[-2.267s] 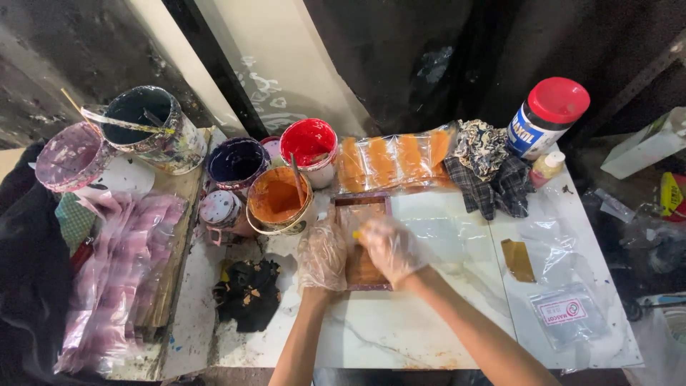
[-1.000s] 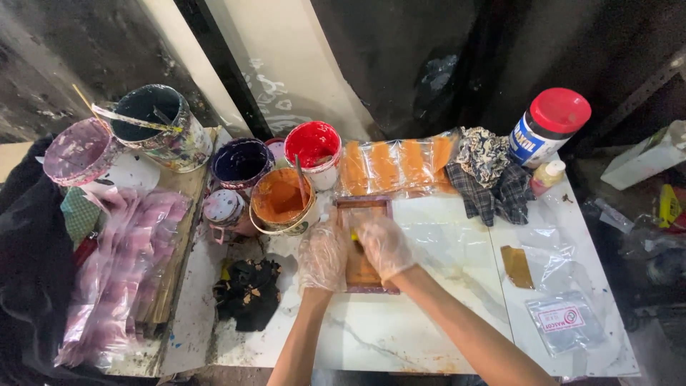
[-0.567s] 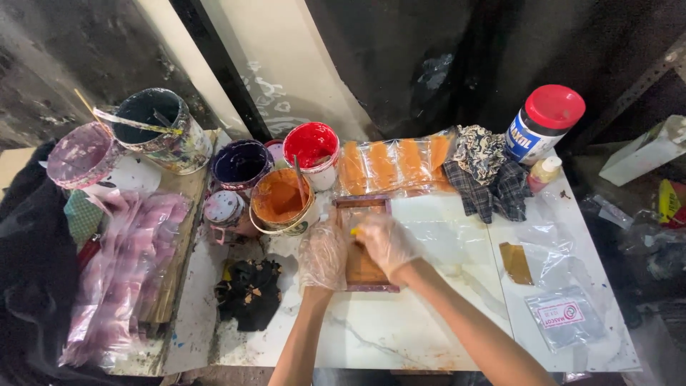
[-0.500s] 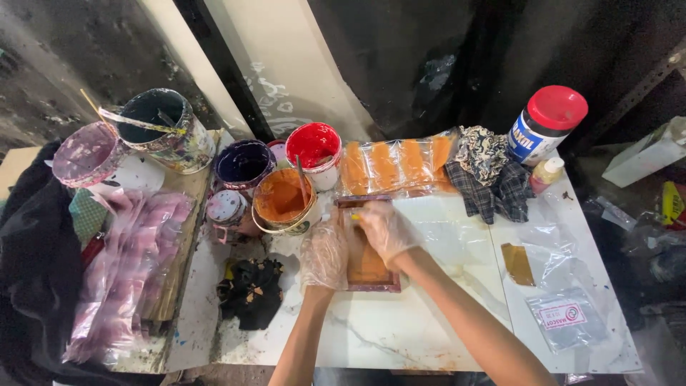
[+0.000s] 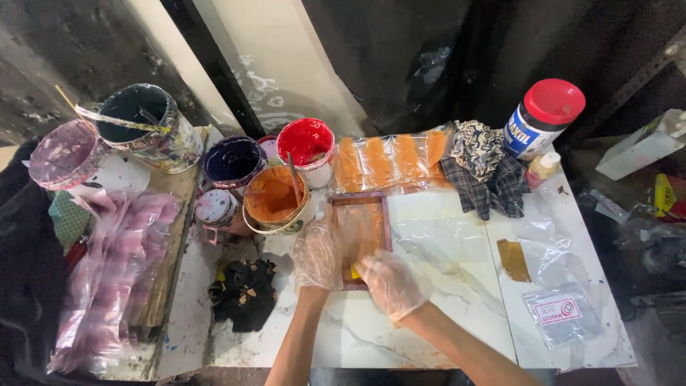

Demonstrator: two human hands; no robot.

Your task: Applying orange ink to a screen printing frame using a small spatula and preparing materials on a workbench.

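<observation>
A small wooden screen frame point(image 5: 361, 207) smeared with orange ink lies on the white marble-look table point(image 5: 443, 314). My left hand point(image 5: 319, 254), in a clear plastic glove, grips the frame's left side near its front corner. Also gloved, my right hand point(image 5: 389, 282) is closed on a small yellow scraper point(image 5: 355, 271) at the frame's near end. An orange paint pot point(image 5: 275, 200) with a stick in it stands just left of the frame.
Red point(image 5: 306, 143), dark blue point(image 5: 232, 161) and other paint pots crowd the back left. Orange-printed plastic bags point(image 5: 389, 161) lie behind the frame, beside patterned cloths point(image 5: 486, 171) and a red-lidded jar point(image 5: 543, 118). A black rag point(image 5: 246, 293) sits at left, clear bags point(image 5: 561, 314) at right.
My right hand has drawn the scraper toward me, from the frame's middle to its near end. My left hand stays on the frame's left side.
</observation>
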